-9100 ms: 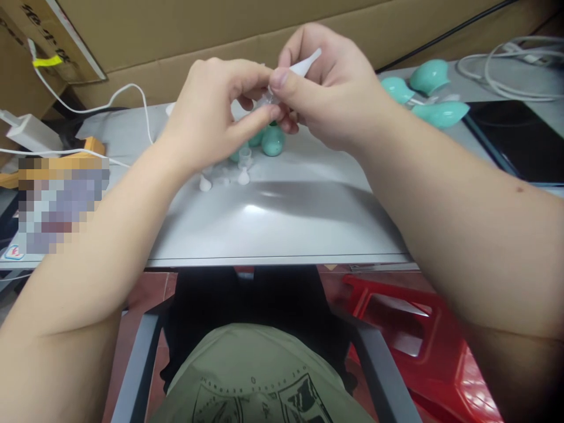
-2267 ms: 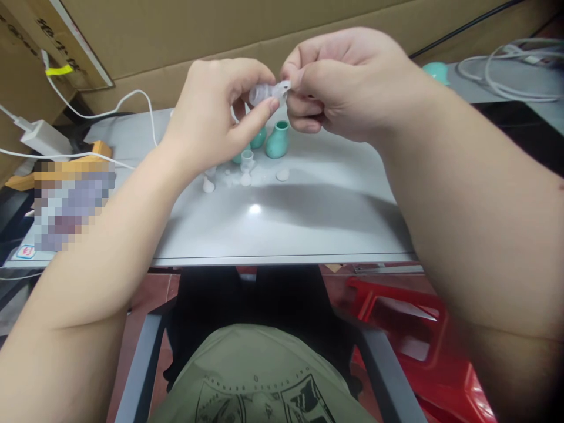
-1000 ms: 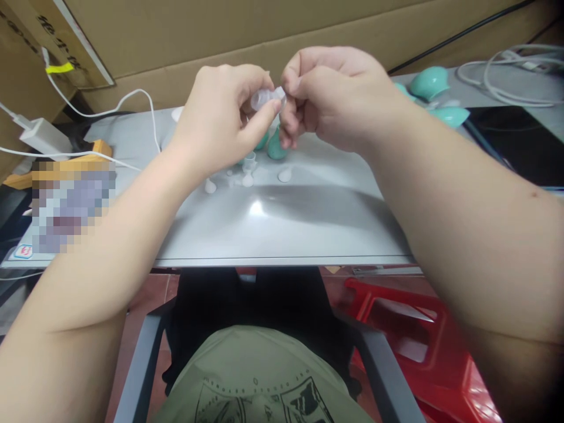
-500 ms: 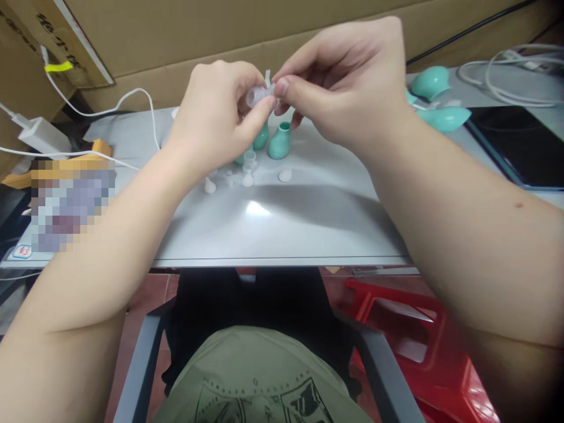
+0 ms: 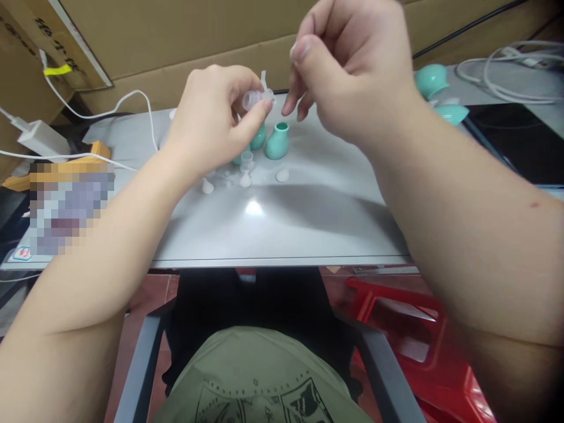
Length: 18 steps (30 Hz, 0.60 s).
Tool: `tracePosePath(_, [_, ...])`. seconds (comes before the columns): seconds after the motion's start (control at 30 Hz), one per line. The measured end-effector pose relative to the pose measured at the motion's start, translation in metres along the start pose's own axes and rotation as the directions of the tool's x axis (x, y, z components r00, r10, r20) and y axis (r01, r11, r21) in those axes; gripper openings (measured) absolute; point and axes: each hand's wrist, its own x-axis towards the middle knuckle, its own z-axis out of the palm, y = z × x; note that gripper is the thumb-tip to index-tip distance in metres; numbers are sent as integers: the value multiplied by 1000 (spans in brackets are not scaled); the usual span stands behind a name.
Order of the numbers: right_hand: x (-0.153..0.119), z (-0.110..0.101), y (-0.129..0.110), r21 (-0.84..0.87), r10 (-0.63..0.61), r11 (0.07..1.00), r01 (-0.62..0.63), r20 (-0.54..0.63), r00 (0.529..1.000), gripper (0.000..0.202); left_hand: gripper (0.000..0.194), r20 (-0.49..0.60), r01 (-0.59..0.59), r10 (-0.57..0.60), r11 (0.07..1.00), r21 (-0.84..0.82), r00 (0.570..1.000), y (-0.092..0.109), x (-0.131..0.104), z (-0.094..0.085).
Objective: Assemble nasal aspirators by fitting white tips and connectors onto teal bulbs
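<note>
My left hand (image 5: 224, 108), closed, pinches a translucent plastic fitting (image 5: 258, 98) with a short side spout between thumb and fingers, above the desk. To its right my right hand (image 5: 343, 64) is raised, thumb and forefinger pressed together on a small white piece (image 5: 293, 51), too small to name; the other fingers are curled. Below and between the hands stands a teal rubber bulb (image 5: 277, 143), its open neck upward. Other teal bulbs (image 5: 258, 138) are partly hidden behind my left hand. Small white teardrop-shaped parts (image 5: 282, 175) and a clear cup-shaped part (image 5: 247, 160) lie in front.
On the grey desk (image 5: 282, 229), a dark phone-like device (image 5: 520, 144), more teal bulbs (image 5: 432, 81) and coiled cables (image 5: 497, 76) lie at the right. A white charger (image 5: 44, 138) and cable are at the left. Cardboard (image 5: 176, 41) walls the back; a red stool (image 5: 396, 329) stands below.
My right hand has come away from the translucent fitting, moving up and to the right with the small white piece. My left hand keeps the fitting in nearly the same place.
</note>
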Motion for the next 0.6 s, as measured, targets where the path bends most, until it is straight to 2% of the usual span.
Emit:
tracePosePath(0.03, [1,-6,-3,-35,22,999,-20,48,999,15,18,-17,-15,14,1000,-15,1000,1,-1,-1])
tracePosePath(0.1, [3,-20,-11,-177,118,982,-73,259,959,10,18,-5,-39,39,998,-54,999,3,-3,-4])
tracePosePath(0.13, [4,-27,-15,-282,207,954,-103,369,906,9,19,11,-42,43,996,-77,999,5,-4,-5])
tracePosePath(0.17, [4,-32,-20,-421,323,898,-132,422,847,13,21,25,-42,44,994,-97,999,7,-5,-7])
tracePosePath(0.27, [7,-41,-29,-724,538,675,-140,353,765,10,24,54,-49,57,991,-125,997,11,-8,-9])
tracePosePath(0.37, [10,-39,-26,-857,651,508,-80,322,687,12,22,80,-89,99,988,-128,992,9,-7,-7])
tracePosePath(0.47, [13,-36,-15,-901,715,434,9,350,605,10,23,66,-181,195,968,-172,979,5,-4,-3])
tracePosePath(0.53, [13,-36,-8,-905,726,424,43,368,581,8,24,44,-247,260,948,-199,965,4,-3,-1])
tracePosePath(0.6, [13,-35,-4,-904,724,425,54,375,579,7,24,34,-268,281,940,-210,959,3,-3,0])
